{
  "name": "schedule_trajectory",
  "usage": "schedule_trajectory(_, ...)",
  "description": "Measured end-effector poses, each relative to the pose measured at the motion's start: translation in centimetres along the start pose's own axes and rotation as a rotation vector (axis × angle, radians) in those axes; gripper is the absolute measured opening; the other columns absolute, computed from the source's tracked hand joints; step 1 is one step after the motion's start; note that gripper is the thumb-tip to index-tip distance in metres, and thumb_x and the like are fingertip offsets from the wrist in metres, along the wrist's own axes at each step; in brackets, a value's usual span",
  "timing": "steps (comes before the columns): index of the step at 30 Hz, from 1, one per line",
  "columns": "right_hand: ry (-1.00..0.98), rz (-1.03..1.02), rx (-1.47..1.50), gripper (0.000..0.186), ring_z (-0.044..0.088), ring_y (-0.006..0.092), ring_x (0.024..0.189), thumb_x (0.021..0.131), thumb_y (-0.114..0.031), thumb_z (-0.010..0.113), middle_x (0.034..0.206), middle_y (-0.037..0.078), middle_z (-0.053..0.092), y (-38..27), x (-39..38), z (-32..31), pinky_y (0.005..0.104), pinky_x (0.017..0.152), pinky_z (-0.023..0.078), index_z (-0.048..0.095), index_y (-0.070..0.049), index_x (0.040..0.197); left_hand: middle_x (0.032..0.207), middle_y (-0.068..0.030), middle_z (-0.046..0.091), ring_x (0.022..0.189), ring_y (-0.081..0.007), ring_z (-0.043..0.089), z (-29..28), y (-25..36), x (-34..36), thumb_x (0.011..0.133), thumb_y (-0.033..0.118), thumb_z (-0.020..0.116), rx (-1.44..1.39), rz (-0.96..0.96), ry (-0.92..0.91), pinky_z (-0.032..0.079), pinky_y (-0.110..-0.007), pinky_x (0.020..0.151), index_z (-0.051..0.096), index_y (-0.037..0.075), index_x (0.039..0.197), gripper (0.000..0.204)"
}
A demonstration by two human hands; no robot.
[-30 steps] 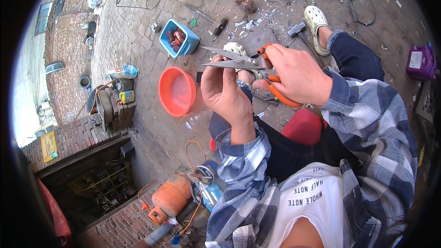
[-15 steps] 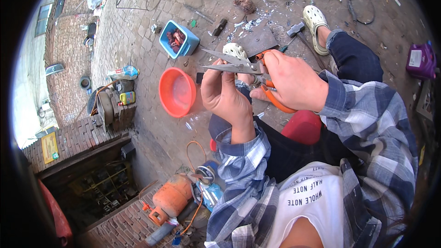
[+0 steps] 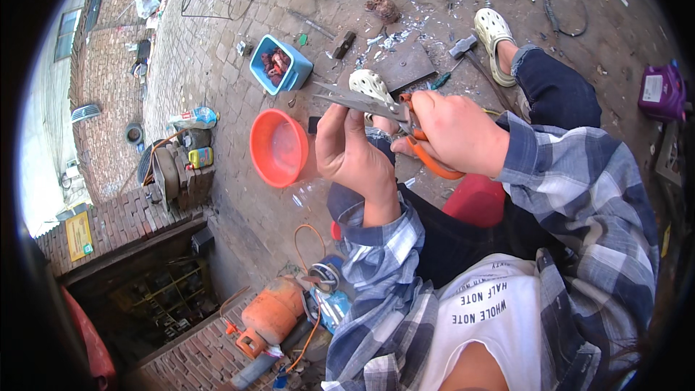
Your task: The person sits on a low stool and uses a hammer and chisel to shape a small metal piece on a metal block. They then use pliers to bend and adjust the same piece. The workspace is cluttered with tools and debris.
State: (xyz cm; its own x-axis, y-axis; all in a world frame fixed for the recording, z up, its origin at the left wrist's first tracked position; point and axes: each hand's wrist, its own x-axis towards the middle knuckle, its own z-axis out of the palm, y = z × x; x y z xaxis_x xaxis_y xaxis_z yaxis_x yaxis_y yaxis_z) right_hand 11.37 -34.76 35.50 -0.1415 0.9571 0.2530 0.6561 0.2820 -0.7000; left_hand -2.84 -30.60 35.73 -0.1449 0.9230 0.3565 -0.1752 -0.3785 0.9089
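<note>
Gripping the orange handles of a pair of snips (image 3: pixel 405 127), the right hand (image 3: pixel 456 134) is closed around them, while the left hand (image 3: pixel 351 148) pinches a thin strip of sheet metal (image 3: pixel 346 99) between fingers and thumb, held up in front of the chest above the brick floor (image 3: pixel 217 51). That strip looks light and stiff but springy, with edges likely sharp, so it is best held by its flat faces close to the blades. An orange bowl (image 3: pixel 279 148) and a blue tub (image 3: pixel 281 66) lie on the floor just beyond the left hand.
</note>
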Motion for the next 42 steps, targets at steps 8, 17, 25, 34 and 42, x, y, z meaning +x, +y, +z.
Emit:
schedule_trajectory(8, 0.063, -0.001, 0.008, 0.049, 0.062, 0.0353, 0.068, 0.079, -0.040, 0.068, 0.081, 0.018, 0.056, 0.2, 0.5, -0.2, 0.0407, 0.059, 0.052, 0.050, 0.005, 0.089, 0.105, -0.0121, 0.064, 0.095, -0.0160, 0.062, 0.1, -0.3, 0.2, 0.089, -0.005, 0.058, -0.023, -0.001, 0.032, 0.051, -0.027, 0.085, 0.059, -0.006, 0.107, 0.018)
schedule_trajectory(17, 0.038, 0.000, 0.020, 0.048, 0.062, 0.0360, 0.069, 0.082, -0.040, 0.066, 0.080, 0.020, 0.057, -0.4, 0.1, 0.4, 0.0406, 0.060, 0.053, 0.050, 0.006, 0.089, 0.103, -0.0119, 0.065, 0.092, -0.0144, 0.062, 0.2, -0.2, 0.0, 0.088, -0.006, 0.059, 0.115, 0.085, 0.074, 0.050, -0.025, 0.082, 0.063, -0.006, 0.105, 0.018)
schedule_trajectory(25, 0.001, 0.077, -0.010, 0.057, 0.061, 0.0385, 0.065, 0.079, -0.047, 0.069, 0.082, 0.020, 0.058, 0.1, -0.4, 1.9, 0.0431, 0.055, 0.050, 0.048, 0.004, 0.094, 0.103, -0.0128, 0.065, 0.091, -0.0159, 0.062, 0.3, -0.2, -0.2, 0.087, -0.007, 0.059, 0.226, 0.129, 0.095, 0.050, -0.027, 0.081, 0.063, -0.007, 0.103, 0.017)
schedule_trajectory(34, 0.046, 0.032, 0.028, 0.048, 0.062, 0.0340, 0.073, 0.078, -0.039, 0.069, 0.080, 0.017, 0.055, 0.0, 0.5, 0.4, 0.0407, 0.059, 0.052, 0.050, 0.003, 0.086, 0.103, -0.0136, 0.065, 0.092, -0.0165, 0.063, 0.3, -0.3, 0.3, 0.091, -0.004, 0.055, 0.064, 0.029, 0.107, 0.052, -0.027, 0.083, 0.060, -0.008, 0.109, 0.019)
schedule_trajectory(42, 0.033, 0.018, -0.007, 0.041, 0.063, 0.0335, 0.071, 0.082, -0.033, 0.066, 0.081, 0.018, 0.058, -0.5, -0.1, 0.7, 0.0397, 0.059, 0.053, 0.051, 0.005, 0.086, 0.101, -0.0120, 0.065, 0.090, -0.0151, 0.063, 0.0, -0.5, 0.0, 0.089, -0.005, 0.058, 0.155, 0.093, 0.071, 0.051, -0.026, 0.081, 0.062, -0.007, 0.106, 0.018)
